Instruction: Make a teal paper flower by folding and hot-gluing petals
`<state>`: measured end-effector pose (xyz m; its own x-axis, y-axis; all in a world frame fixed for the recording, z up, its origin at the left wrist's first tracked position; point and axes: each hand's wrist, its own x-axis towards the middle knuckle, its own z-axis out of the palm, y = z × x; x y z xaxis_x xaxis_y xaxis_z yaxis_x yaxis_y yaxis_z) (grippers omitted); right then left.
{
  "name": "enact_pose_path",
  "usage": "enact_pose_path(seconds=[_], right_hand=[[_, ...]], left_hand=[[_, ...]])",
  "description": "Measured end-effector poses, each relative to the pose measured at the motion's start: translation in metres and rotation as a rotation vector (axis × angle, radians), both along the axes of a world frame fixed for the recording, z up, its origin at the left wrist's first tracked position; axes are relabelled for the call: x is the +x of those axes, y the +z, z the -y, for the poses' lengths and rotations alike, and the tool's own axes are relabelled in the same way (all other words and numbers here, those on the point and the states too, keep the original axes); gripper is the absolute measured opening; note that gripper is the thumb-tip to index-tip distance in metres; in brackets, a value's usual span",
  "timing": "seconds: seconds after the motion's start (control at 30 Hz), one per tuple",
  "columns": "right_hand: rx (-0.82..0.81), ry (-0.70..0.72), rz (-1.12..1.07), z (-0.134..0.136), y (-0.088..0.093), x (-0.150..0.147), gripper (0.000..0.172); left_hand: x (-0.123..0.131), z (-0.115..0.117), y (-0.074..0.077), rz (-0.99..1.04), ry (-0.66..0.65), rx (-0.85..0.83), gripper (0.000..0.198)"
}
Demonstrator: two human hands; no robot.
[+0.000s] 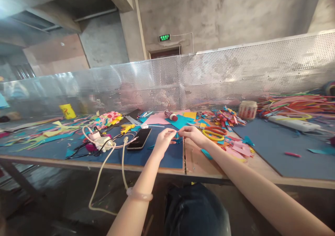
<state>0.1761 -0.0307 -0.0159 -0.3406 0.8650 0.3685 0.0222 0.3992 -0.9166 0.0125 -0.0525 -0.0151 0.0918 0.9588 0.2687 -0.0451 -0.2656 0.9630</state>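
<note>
"While both sets of fingertips pinched that small teal paper scrap (178, 137), what was the step?"

"Creasing it, I judged: left hand (163, 139) and right hand (193, 133) gripped it together just above the blue table mat (157, 156), near the black smartphone (139, 138). Any next crease needed a firm, even pinch."

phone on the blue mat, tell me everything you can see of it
The phone is a slim black slab, glossy screen up and dark. It lies flat on the blue mat, slanted, far end turned right. White cables run by its left edge; whether one is plugged in is unclear. The left hand is just right of it, not touching.
</note>
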Motion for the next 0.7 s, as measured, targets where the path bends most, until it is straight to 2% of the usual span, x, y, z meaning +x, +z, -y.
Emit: enact_pose_path(seconds=[0.23, 0.7], right_hand=[[0.003, -0.008, -0.017, 0.0006, 0.0014, -0.0004, 0.023], [0.060, -0.001, 0.004, 0.0054, 0.0061, -0.0002, 0.027]], left_hand=[[-0.0020, -0.0015, -0.0050, 0.016, -0.017, 0.037, 0.029], [-0.0027, 0.0012, -0.0028, 0.042, -0.013, 0.023, 0.024]])
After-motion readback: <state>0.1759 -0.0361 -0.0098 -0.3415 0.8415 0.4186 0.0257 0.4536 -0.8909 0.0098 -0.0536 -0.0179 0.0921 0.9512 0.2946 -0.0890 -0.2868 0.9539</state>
